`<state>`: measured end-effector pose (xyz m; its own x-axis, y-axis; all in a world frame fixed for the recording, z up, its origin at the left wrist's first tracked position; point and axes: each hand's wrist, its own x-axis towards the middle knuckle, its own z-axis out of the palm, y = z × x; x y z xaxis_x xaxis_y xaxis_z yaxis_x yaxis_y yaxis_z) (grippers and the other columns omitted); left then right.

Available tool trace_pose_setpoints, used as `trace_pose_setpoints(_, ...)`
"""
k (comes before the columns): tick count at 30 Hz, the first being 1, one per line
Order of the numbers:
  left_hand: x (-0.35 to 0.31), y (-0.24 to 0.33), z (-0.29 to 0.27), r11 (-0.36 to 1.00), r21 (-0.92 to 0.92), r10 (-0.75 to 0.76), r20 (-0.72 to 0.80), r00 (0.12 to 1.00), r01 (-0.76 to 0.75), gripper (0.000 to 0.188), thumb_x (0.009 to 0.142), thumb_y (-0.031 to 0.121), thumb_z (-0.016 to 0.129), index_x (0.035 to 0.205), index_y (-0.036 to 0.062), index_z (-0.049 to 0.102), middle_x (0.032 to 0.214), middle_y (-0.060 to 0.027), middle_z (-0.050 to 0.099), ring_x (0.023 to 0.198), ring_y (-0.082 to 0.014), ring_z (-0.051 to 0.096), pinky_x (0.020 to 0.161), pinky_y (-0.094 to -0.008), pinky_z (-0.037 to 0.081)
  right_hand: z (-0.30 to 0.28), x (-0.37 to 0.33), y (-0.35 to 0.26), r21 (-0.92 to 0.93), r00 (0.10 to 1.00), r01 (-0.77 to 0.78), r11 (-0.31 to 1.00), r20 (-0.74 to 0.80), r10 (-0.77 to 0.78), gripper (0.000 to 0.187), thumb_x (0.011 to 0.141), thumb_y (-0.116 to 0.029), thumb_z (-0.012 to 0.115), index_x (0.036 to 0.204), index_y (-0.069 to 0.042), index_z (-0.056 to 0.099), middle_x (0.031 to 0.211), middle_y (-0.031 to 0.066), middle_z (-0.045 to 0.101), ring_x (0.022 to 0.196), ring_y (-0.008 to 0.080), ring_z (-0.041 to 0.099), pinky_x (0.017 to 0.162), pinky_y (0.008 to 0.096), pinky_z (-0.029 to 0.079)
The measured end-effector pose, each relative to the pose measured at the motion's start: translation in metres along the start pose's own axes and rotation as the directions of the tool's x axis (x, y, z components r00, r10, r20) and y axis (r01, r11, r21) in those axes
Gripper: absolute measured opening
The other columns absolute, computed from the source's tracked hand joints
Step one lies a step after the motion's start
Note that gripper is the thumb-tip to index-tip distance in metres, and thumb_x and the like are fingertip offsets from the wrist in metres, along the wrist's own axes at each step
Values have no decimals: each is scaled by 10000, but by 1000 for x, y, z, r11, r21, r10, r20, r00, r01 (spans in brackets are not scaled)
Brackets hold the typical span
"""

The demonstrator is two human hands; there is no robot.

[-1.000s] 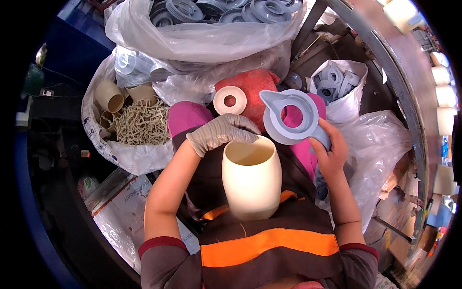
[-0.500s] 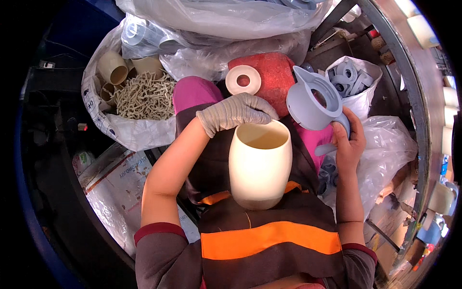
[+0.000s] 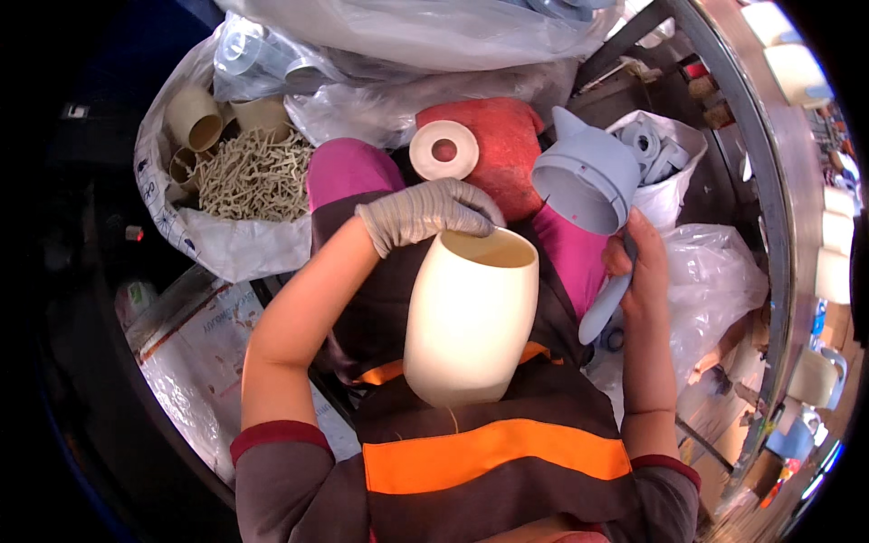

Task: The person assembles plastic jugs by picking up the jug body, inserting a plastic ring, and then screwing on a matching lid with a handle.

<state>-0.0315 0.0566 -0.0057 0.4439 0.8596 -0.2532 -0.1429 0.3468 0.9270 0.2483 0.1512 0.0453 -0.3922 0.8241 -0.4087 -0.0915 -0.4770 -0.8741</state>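
Observation:
My left hand (image 3: pixel 425 217), in a grey glove, grips the rim of a cream plastic jug body (image 3: pixel 471 326) with fingers over the edge. The body stands tilted on my lap, its round mouth facing up and away from me. On the right, my bare right hand (image 3: pixel 644 262) is closed round the handle of a blue-grey spouted jug top (image 3: pixel 587 163). That top is held apart from the body, above and to its right; its pointed spout is up and its open underside turns toward me.
A cream ring (image 3: pixel 444 151) lies against a red padded thing (image 3: pixel 493 149) beyond my knees. At far left, a white sack (image 3: pixel 217 249) holds cream cups and many short beige pieces. Blue-grey parts fill another bag (image 3: pixel 665 195) at right. A metal frame (image 3: pixel 780 226) curves along the right.
The blue-grey top has tipped so its underside now faces me and its handle hangs lower. The cream body has tilted, its base shifting left. The whole view has shifted slightly.

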Motion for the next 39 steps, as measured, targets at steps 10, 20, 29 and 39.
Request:
trace_pose_setpoints(10,-21,-19,36,297,-896,42,-332,942,-329,532,901,421,595,1257,38,497,1154,-114,613,1034,-214,611,905,-364,505,63,8,-12,-307,936,-13,952,330,119,320,932,-214,548,1105,52,594,811,56,609,458,40,438,405,166,309)
trace_pose_setpoints(20,-27,-33,34,287,-848,17,-461,887,-446,601,869,521,585,1225,40,526,1169,-122,605,1070,-206,590,943,-362,485,87,10,-9,-555,951,71,829,289,112,338,910,-244,605,1095,38,588,744,39,594,432,41,450,385,178,325)
trace_pose_setpoints(29,-44,-32,41,642,-663,174,-363,916,-384,697,861,509,608,1321,10,447,1213,-79,572,1105,-150,543,985,-312,429,86,-2,-3,-644,942,155,749,325,85,283,905,-215,616,1088,-2,578,685,0,549,449,46,446,413,197,347)
trace_pose_setpoints(39,-64,-4,43,873,-356,223,-316,922,-333,692,809,350,669,1347,-4,415,1234,-78,536,1150,-164,498,997,-303,383,81,-4,2,-672,921,243,700,387,52,246,896,-165,616,1091,-20,574,723,3,567,496,45,470,448,208,366)
